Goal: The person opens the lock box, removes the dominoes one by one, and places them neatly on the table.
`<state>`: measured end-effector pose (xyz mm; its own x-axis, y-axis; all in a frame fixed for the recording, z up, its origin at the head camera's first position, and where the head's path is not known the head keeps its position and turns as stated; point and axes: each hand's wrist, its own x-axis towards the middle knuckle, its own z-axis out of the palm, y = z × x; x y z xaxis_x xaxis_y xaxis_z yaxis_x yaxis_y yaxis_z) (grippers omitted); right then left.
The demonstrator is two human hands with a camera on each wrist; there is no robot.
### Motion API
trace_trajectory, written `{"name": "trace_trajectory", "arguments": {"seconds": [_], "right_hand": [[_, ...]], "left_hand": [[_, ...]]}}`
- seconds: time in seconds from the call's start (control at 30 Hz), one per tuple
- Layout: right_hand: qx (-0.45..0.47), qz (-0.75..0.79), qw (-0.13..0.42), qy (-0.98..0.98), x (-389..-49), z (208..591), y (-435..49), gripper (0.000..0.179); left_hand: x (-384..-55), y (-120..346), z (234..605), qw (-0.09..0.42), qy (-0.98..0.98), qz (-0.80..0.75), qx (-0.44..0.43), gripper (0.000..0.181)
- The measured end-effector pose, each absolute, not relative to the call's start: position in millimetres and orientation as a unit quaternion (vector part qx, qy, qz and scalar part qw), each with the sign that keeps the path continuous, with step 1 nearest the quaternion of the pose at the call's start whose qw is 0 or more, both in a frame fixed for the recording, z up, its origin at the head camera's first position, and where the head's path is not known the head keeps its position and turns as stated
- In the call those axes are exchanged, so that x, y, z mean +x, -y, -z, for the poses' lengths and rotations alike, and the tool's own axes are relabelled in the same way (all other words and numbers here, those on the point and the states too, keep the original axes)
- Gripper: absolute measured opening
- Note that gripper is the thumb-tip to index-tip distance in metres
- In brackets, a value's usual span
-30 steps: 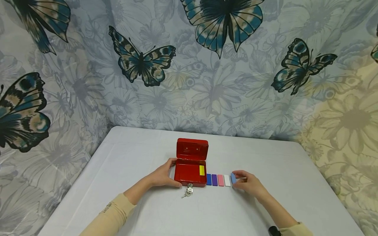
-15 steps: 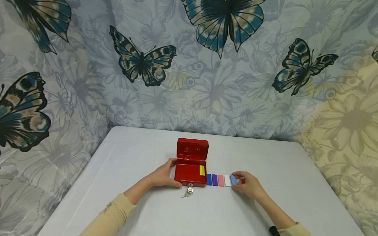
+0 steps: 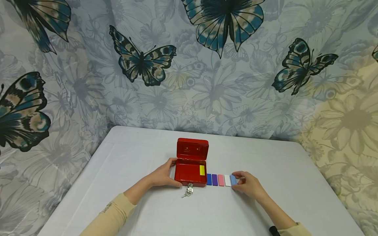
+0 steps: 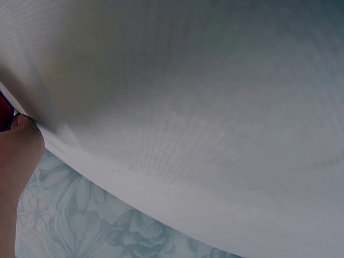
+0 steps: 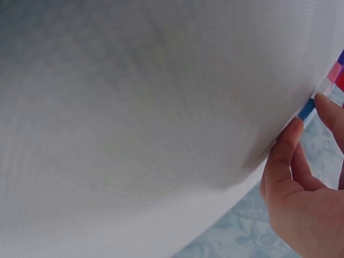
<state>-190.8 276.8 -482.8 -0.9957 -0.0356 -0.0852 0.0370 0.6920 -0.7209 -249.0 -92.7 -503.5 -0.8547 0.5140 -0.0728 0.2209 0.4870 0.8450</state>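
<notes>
A small red metal cash box (image 3: 189, 173) stands on the table with its lid raised, a yellow rectangular block (image 3: 202, 170) inside at the right. My left hand (image 3: 162, 174) holds the box by its left side, thumb at the front corner and fingers toward the back. Right of the box runs a row of flat blocks: a blue block (image 3: 209, 179), a purple block (image 3: 214, 180), a pink block (image 3: 220, 180) and a white block (image 3: 227, 180). At the row's right end my right hand (image 3: 248, 185) pinches a light blue block (image 3: 233, 179) between thumb and finger.
A metal lock with keys (image 3: 189, 190) is at the box's front edge, the keys lying on the white-covered table (image 3: 141, 141). Behind the table and at its sides hangs butterfly-patterned cloth (image 3: 189, 98). A dark band (image 3: 273, 230) shows at the right wrist.
My right hand has shifted slightly left and turned the light blue block from a tilt to lying flat beside the white one. The left hand and the box have stayed put.
</notes>
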Motion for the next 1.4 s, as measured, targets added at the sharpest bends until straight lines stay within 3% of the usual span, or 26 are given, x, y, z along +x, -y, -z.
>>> {"name": "trace_trajectory", "arguments": {"seconds": [1.4], "right_hand": [[0.036, 0.412, 0.054, -0.909, -190.2, 472.9, -276.6, 0.048]], "left_hand": [[-250.1, 93.8, 503.8, 0.162, -0.848, -0.456, 0.218, 0.100]]}}
